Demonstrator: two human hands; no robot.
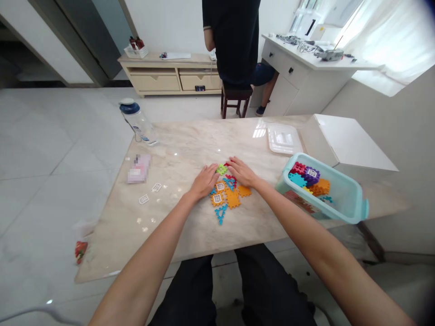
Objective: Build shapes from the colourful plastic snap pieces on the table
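Observation:
Interlocking plastic building tiles lie in a flat cluster on the marble-patterned table (183, 136). My left hand (205, 180) rests on the cluster's left edge, fingers stretched toward a lime green tile (222, 169) and partly covering a blue piece. On the other side, my right hand (240, 171) lies with fingers extended over a red tile, mostly hidden beneath it. Orange tiles (233, 198) form the middle, some holding white window inserts (217, 198). A blue triangular tile (220, 213) points toward me at the near end. No tile appears lifted.
To the right stands a light-blue bin (343, 206) with more tiles, near a clear lid (284, 138) and a white box (356, 140). Loose white window pieces (144, 199) lie left. A water bottle (137, 122) stands far left. Beyond, a person (234, 40) sits on a stool.

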